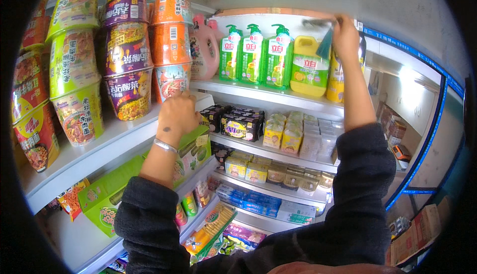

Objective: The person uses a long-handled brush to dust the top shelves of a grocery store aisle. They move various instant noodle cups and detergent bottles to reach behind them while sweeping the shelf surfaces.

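My right hand (pixel 344 37) is raised at the upper right, closed on a duster (pixel 325 44) whose blurred dark end and teal part hang over the top shelf. Beneath it stand a yellow jug of dish soap (pixel 310 67) and a yellow bottle (pixel 336 78). Left of the jug is a row of green pump bottles (pixel 252 59). My left hand (pixel 179 113), with a silver bracelet on the wrist, rests at the end of the left shelf, by the lowest orange noodle cup (pixel 170 80). Its fingertips are partly hidden; it appears to hold nothing.
Stacked instant noodle cups (pixel 128 46) line the left shelf (pixel 100 154). Pink detergent jugs (pixel 204 50) stand in the corner. Lower shelves carry black packages (pixel 242 125), tissue packs (pixel 291 139) and toothpaste boxes (pixel 257 201). A blue-edged frame (pixel 417 125) and a cardboard box (pixel 413 233) are at right.
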Available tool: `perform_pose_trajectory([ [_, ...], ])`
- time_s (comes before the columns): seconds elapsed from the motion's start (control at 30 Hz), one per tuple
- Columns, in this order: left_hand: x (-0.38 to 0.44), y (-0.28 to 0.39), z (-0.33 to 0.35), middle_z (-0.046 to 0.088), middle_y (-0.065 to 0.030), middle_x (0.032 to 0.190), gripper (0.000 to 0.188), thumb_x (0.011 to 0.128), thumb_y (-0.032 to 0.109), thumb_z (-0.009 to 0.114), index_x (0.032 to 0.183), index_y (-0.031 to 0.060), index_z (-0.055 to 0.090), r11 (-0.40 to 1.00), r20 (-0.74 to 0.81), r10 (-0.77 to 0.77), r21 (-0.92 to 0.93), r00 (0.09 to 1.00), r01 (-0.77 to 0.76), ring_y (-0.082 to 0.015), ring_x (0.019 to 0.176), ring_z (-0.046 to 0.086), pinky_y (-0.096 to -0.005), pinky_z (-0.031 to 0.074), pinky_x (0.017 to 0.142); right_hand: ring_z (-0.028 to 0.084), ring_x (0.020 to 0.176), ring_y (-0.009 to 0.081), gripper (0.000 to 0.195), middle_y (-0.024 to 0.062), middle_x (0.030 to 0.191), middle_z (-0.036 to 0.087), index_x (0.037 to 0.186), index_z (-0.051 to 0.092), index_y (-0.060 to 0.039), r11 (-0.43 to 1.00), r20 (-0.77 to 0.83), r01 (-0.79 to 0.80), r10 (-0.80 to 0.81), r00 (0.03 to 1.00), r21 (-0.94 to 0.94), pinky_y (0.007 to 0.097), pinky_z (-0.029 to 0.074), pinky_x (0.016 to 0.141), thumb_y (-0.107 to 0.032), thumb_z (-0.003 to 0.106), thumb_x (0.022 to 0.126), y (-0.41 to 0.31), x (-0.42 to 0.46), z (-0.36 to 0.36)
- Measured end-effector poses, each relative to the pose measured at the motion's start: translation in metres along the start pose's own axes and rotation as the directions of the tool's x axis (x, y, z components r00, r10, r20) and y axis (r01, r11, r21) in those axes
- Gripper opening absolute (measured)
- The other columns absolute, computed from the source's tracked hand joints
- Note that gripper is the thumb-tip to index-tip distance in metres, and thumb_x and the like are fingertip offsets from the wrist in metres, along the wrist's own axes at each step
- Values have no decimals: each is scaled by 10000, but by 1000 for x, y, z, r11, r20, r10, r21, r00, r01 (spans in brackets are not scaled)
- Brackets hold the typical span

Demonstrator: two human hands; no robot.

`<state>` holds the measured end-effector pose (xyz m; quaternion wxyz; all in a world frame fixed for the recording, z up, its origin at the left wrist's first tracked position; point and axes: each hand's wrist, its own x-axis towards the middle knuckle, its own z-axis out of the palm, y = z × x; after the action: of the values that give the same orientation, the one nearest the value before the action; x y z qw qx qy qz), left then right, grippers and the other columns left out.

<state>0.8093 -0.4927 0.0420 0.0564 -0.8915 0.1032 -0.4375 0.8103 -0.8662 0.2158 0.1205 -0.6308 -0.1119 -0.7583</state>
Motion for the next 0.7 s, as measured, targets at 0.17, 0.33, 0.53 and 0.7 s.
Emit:
perform_pose_trajectory([
  [0.17, 5, 8, -6, 602, -111, 1007, 307, 689, 233, 624, 904, 14, 623, 999, 80, -15, -45, 997, 19, -266, 973, 570, -368, 495, 800, 598, 820, 364, 218, 201, 857, 631, 936, 600, -10, 999, 213, 36, -41, 976, 26, 414, 470, 728, -186, 532, 827, -12, -3, -14],
  [0.33, 1, 4, -7, 603, -109, 996, 307, 689, 238, 632, 898, 14, 622, 999, 68, -26, -22, 997, 27, -266, 975, 571, -370, 496, 796, 619, 757, 348, 228, 175, 776, 638, 920, 603, -33, 971, 51, -34, 23, 998, 235, 392, 486, 682, -234, 544, 830, -36, 2, -51],
  [0.53, 3, 5, -5, 607, -111, 985, 298, 692, 238, 627, 892, 17, 623, 999, 33, -9, -42, 999, 10, -265, 970, 576, -377, 499, 787, 618, 754, 312, 251, 174, 791, 620, 913, 565, -45, 999, 82, 2, -5, 997, 37, 356, 478, 658, -289, 515, 881, -15, -17, -24],
  [0.7, 3, 6, -6, 607, -114, 978, 275, 695, 229, 622, 870, 16, 625, 998, 51, -39, -51, 998, 42, -268, 961, 579, -374, 502, 779, 549, 627, 156, 186, 85, 692, 578, 904, 564, -29, 940, 42, 81, -101, 994, 333, 300, 441, 580, -208, 511, 898, -4, -43, -63],
])
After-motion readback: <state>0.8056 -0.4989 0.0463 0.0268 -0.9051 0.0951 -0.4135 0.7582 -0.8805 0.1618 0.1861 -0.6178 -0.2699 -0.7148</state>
